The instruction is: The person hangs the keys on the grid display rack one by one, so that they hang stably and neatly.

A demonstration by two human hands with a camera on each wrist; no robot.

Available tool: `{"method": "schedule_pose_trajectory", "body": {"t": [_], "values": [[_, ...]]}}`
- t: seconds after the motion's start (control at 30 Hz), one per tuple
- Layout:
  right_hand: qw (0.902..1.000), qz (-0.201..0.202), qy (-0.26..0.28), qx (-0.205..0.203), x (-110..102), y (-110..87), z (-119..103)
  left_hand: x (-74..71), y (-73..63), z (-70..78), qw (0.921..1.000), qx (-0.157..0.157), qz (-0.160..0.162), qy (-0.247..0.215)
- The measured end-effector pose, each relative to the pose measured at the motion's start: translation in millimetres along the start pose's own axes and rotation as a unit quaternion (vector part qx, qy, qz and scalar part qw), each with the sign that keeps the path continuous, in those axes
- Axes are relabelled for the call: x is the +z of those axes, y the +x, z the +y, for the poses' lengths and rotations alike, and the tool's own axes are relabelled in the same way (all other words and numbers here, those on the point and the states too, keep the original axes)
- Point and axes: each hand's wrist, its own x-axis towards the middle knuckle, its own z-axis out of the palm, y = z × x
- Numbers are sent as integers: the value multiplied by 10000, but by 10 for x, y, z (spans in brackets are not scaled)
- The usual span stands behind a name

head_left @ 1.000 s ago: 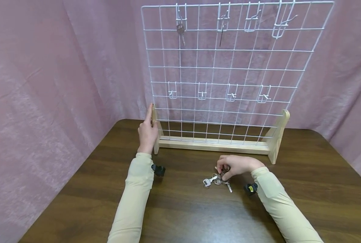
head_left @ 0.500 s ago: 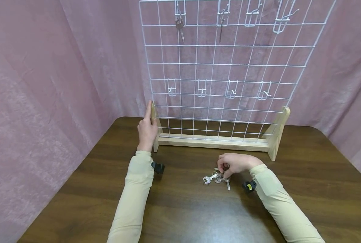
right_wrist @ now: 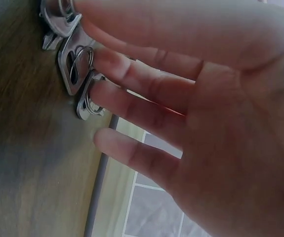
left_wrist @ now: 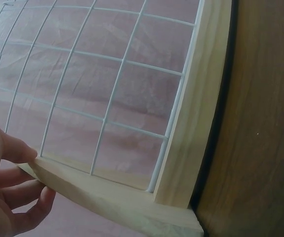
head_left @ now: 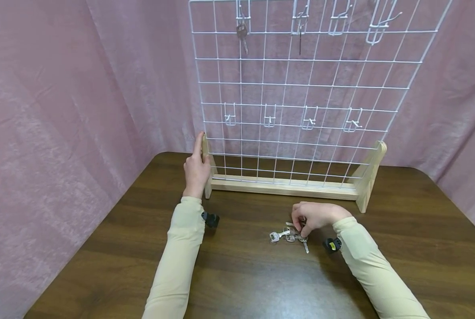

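Observation:
In the head view, several silver keys [head_left: 275, 237] with wire rings lie in a small cluster on the brown table. My right hand [head_left: 317, 215] bends down over them, thumb and fingers at the right side of the cluster. From the right wrist, the thumb and forefinger meet at the ring of the uppermost key [right_wrist: 60, 17]; the other fingers reach toward the keys beside it. My left hand [head_left: 196, 170] grips the left wooden upright [left_wrist: 107, 197] of the stand, thumb on one face and fingers round the other.
A white wire grid [head_left: 285, 84] stands upright in the wooden base [head_left: 281, 187]. White hooks [head_left: 309, 122] hang on it in two rows. One key [head_left: 242, 33] hangs at top left and another [head_left: 300, 40] on the hook beside it. Pink cloth [head_left: 81, 110] surrounds the table.
The head view has tilted a little downward and shifted, so the grid sits higher in it. My left hand keeps its place; my right hand stays at the keys with small finger movements.

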Motion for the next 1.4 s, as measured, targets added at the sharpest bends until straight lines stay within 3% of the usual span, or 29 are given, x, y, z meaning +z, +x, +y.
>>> {"method": "schedule_pose_trajectory", "body": {"t": [0.5, 0.93, 1.4], "values": [[9995, -31, -154, 279, -18, -9, -35, 0, 12, -31, 9999, -6, -85, -59], [9977, 187, -525, -377, -62, -14, 10, -21, 36, -2, 9993, -250, -228, -182], [9956, 781, 25, -512, -142, -10, 76, -15, 54, -15, 9994, -204, -138, -242]]}}
